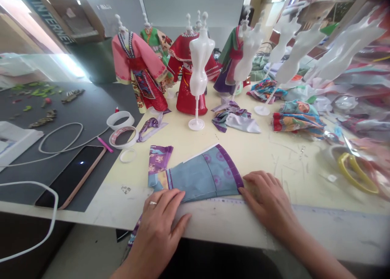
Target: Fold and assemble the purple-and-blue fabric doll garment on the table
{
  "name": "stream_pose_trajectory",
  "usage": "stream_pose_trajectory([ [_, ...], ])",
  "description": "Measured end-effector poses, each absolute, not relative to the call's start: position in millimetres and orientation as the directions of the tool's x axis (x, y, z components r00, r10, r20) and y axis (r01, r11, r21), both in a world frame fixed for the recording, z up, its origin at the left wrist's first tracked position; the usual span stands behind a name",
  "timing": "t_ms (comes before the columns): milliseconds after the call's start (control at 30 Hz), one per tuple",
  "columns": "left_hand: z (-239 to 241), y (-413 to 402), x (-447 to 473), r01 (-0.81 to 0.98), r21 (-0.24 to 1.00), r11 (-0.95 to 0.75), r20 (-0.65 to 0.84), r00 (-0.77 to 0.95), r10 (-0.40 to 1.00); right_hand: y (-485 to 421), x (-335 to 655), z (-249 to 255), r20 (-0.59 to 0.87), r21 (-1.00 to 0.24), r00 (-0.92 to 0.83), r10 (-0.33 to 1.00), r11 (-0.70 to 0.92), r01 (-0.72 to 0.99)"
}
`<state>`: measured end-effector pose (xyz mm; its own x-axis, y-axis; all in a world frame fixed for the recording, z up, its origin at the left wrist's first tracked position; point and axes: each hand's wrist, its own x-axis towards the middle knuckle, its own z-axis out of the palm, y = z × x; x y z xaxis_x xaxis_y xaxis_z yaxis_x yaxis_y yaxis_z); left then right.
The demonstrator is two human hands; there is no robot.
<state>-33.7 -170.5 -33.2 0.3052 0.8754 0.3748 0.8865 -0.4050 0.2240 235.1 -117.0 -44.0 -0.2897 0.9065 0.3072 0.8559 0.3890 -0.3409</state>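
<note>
Left hand [160, 230] flat on blue fabric [202, 175], right hand [266, 202] pressing purple hem [230, 165]. Both grips open, no pinch. Fabric light, soft, limp; best hold at hem.

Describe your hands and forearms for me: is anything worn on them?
Both hands are bare, without gloves. The left hand wears a silver-coloured ring on one finger; the right hand shows no ring. No sleeve shows on the left forearm or right forearm.
</note>
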Motion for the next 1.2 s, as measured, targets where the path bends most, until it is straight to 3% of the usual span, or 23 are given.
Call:
stream_pose_trajectory([
  [333, -21.7, -150.4, -23.2, 0.798, 0.415, -0.437, 0.333, 0.313, 0.889, -116.4, 235.3, -44.3, 0.315, -0.327, -0.297, 0.901, 0.397, 0.857],
  [567, -26.4, -149.7, -26.8, 0.744, 0.393, -0.540, 0.457, 0.351, 0.817, -116.1, 235.3, -44.0, 0.295, -0.344, -0.287, 0.911, 0.381, 0.858],
  [833, -30.8, -154.2, -31.6, 0.734, 0.265, -0.625, 0.503, 0.448, 0.739, -116.1, 234.8, -45.2, 0.299, -0.357, -0.283, 0.911, 0.382, 0.853],
  [1033, -31.2, -155.6, -29.0, 0.754, 0.334, -0.565, 0.445, 0.402, 0.800, -114.5, 244.3, -34.3, 0.198, -0.595, -0.168, 0.966, 0.255, 0.762],
  [1133, -27.5, -155.9, -27.7, 0.751, 0.346, -0.562, 0.443, 0.397, 0.804, -122.9, 242.3, -24.0, 0.263, -0.618, -0.059, 0.963, 0.215, 0.756],
  [1200, -25.4, -156.3, -27.3, 0.745, 0.361, -0.560, 0.441, 0.393, 0.807, -133.6, 229.8, -18.8, 0.359, -0.565, -0.135, 0.923, 0.330, 0.756],
])
